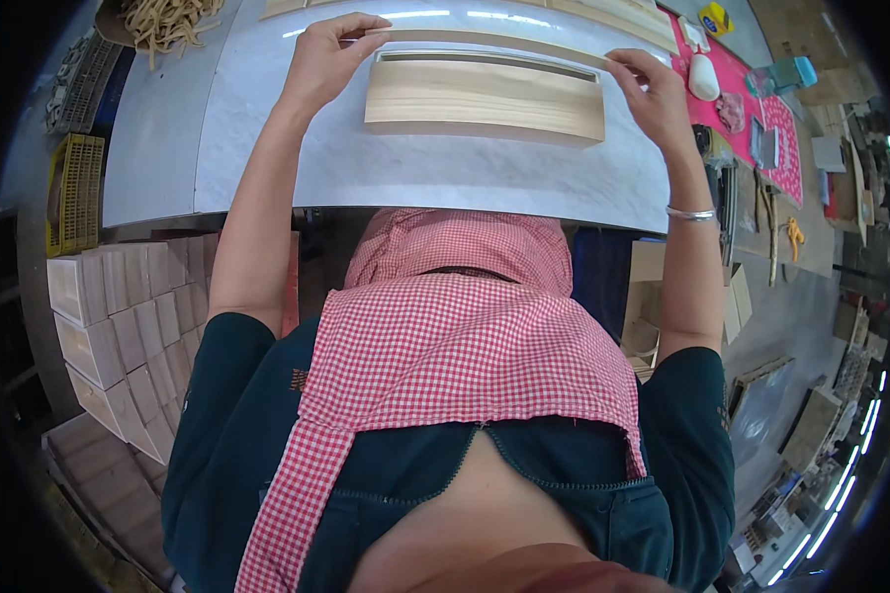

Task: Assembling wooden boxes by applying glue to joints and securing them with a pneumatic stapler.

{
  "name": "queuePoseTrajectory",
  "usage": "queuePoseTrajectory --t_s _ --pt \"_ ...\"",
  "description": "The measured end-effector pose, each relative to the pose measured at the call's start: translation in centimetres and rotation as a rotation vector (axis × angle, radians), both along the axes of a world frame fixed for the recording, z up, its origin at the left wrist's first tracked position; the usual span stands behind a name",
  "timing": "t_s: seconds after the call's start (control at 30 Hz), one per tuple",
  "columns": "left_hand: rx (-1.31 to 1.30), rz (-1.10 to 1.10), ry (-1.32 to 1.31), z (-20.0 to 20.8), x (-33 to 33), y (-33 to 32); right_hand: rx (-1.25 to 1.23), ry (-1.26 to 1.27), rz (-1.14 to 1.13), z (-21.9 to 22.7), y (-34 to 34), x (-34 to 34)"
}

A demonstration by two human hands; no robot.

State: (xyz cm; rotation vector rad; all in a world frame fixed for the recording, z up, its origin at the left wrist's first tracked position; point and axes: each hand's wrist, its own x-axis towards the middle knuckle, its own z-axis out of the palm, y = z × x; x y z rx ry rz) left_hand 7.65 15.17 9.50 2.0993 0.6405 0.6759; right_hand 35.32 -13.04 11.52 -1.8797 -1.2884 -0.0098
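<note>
A long, thin wooden strip runs between my hands above the far side of a pale wooden box. My left hand pinches the strip's left end between thumb and fingers. At the other end, my right hand grips the strip the same way, its fingers curled. The box rests on the white marbled tabletop, its smooth grained side toward me and a narrow dark gap along its far upper edge. Whether the strip touches the box, I cannot tell.
More wooden pieces lie along the table's far edge. To the right, a pink cloth bears a white bottle and a teal-lidded container. Tan curled strips fill a container at far left. Stacked wooden boxes stand below left.
</note>
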Motion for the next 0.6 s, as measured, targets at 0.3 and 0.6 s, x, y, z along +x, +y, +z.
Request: queuePoseTrajectory --t_s 0.3,0.6 --pt "0.094 0.044 0.093 -1.4 0.5 0.0 -0.127 -0.058 -0.052 -2.5 0.9 1.3" --pt "0.123 0.057 0.105 -1.6 0.4 -0.4 -0.149 -0.093 -0.083 -2.9 0.8 0.9"
